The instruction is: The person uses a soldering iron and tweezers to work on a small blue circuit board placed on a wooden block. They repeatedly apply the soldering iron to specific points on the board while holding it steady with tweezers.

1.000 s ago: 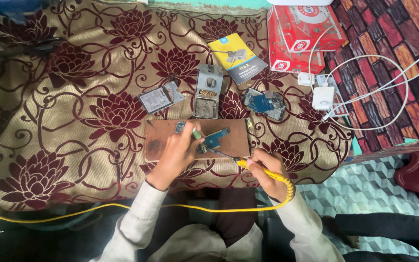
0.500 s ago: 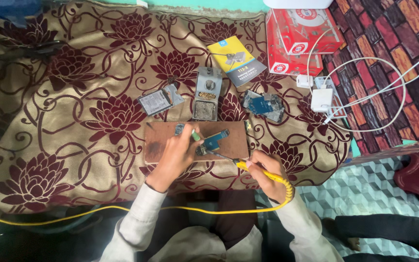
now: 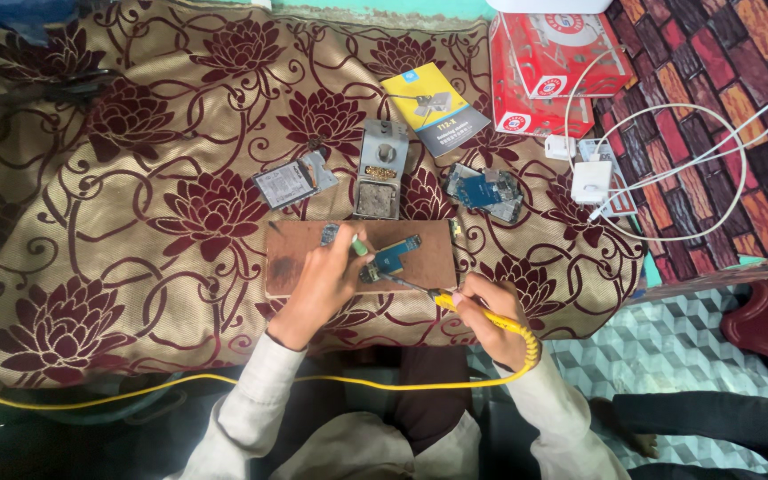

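both hands work apart: left hand (image 3: 324, 283) pins a small circuit board (image 3: 390, 259) to the wooden board (image 3: 295, 258), right hand (image 3: 491, 316) grips a yellow soldering iron (image 3: 455, 302).

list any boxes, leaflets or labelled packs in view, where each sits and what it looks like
Red and white cardboard box: top right of the floral cloth, rectangular, tilted, with round white marks.
Booklet: left of the box, above the metal stand, rectangular, blue with a yellow corner and a small tool picture.
Grey flat pack: left of the metal stand, rectangular, pale label on its face.
No screens show.
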